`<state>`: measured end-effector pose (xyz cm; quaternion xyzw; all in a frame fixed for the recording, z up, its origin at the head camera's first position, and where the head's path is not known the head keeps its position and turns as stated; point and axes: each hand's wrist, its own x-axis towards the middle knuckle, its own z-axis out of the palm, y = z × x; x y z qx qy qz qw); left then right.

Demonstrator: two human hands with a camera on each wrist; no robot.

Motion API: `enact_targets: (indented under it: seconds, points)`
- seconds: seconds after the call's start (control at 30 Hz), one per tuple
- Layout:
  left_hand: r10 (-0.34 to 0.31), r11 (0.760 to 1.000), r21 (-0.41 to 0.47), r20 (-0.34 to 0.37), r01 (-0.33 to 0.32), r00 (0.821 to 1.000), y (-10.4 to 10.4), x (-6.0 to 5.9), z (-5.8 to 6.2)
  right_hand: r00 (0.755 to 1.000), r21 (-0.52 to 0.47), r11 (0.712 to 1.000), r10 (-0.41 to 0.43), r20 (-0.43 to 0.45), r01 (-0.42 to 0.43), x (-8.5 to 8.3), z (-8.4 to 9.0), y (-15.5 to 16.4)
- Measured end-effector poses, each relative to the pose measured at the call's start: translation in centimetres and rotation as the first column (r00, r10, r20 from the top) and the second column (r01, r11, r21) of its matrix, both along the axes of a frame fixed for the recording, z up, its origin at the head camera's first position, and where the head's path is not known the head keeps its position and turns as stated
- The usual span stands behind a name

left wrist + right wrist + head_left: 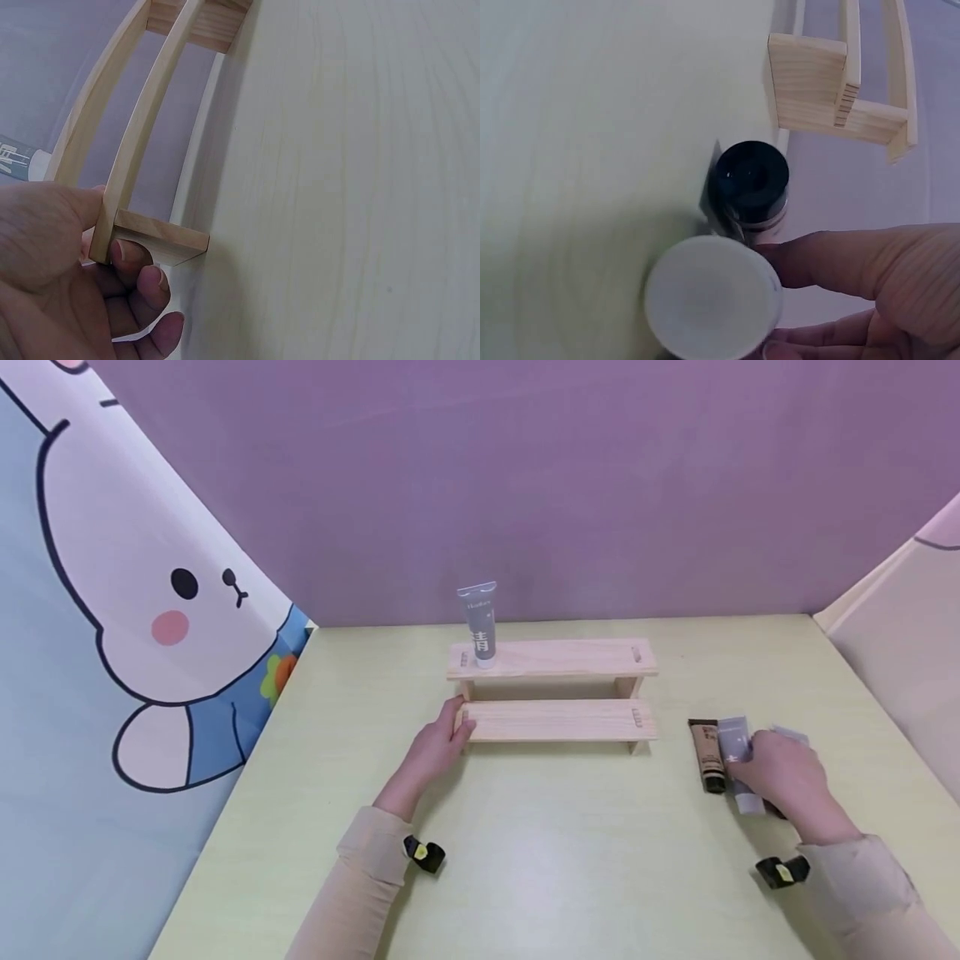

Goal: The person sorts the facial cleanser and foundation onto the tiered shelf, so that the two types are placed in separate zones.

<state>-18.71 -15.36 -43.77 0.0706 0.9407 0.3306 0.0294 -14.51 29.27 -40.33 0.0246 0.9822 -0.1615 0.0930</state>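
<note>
Two hands work on a pale yellow-green table (525, 860) in the head view. A two-step rack (553, 693) of light, unfinished wood stands near the far edge, its flat planks slotted into side pieces. On the upper step's left end a grey tube (480, 625) stands upright on its white cap. The left hand (438, 745) reaches forward with a straight forearm and grips the left end of the lower step, thumb on top. To the right of the rack, well apart from it, lie a brown tube (707, 754) with a black cap and a pale grey-blue tube (738, 760) side by side, touching. The right hand (780, 774) lies over the grey-blue tube, fingers curled onto it; another pale tube shows behind the hand.

From the left wrist, the left hand (67, 277) has its thumb over the plank and its fingers (135, 259) bent under the rack's (161, 236) end block. The wood grain is fine and matte.

From the right wrist, the caps face the camera: a glossy black round one (748, 184) and a smooth white round one (711, 296) just below it. The right hand's fingers (840, 259) touch the tubes beside the white cap; whether they fully enclose it I cannot tell. The rack's end (832, 97) stands beyond.
</note>
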Motion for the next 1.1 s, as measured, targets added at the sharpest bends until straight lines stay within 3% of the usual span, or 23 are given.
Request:
enact_targets:
  seconds: [0.37, 0.6, 0.83, 1.1]
  points:
    - [-0.011, 1.000, -0.008, -0.010, 0.011, 1.000, 0.1, 0.0, -0.1, 0.987, -0.084, 0.996, -0.011, -0.162, -0.003, 0.6, 1.1, -0.3]
    - [-0.008, 1.000, 0.002, -0.010, 0.008, 1.000, 0.0, 0.0, 0.0, 0.954, -0.134, 0.991, -0.016, -0.300, -0.026, 0.4, 2.8, -1.2]
    - [-0.005, 1.000, 0.005, -0.009, 0.005, 1.000, 0.0, 0.1, 0.0, 0.932, -0.210, 0.978, -0.065, -0.356, -0.013, -0.2, 4.0, -2.7]
    - [0.006, 1.000, 0.004, 0.007, -0.006, 1.000, 0.1, 0.0, 0.0, 0.899, -0.321, 0.944, -0.077, -0.430, -0.073, -0.8, 5.2, -4.9]
